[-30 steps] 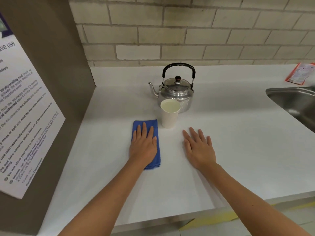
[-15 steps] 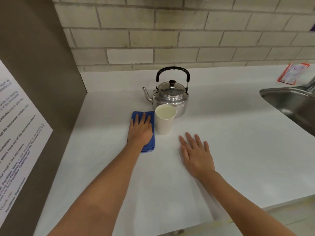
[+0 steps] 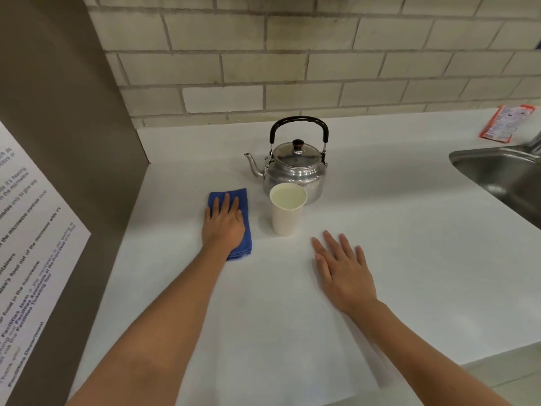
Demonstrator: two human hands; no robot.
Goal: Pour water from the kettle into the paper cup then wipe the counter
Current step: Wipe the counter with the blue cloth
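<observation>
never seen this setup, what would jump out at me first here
A shiny metal kettle stands mid-counter near the brick wall, with a white paper cup just in front of it. The left hand lies flat on a blue cloth beside the cup; the right hand rests bare on the counter.

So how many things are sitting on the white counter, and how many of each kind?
Kettle: 1
Paper cup: 1
Blue cloth, under the left hand: 1
Red packet at the back: 1
Total: 4 things. The right hand lies flat on the counter, holding nothing.
</observation>
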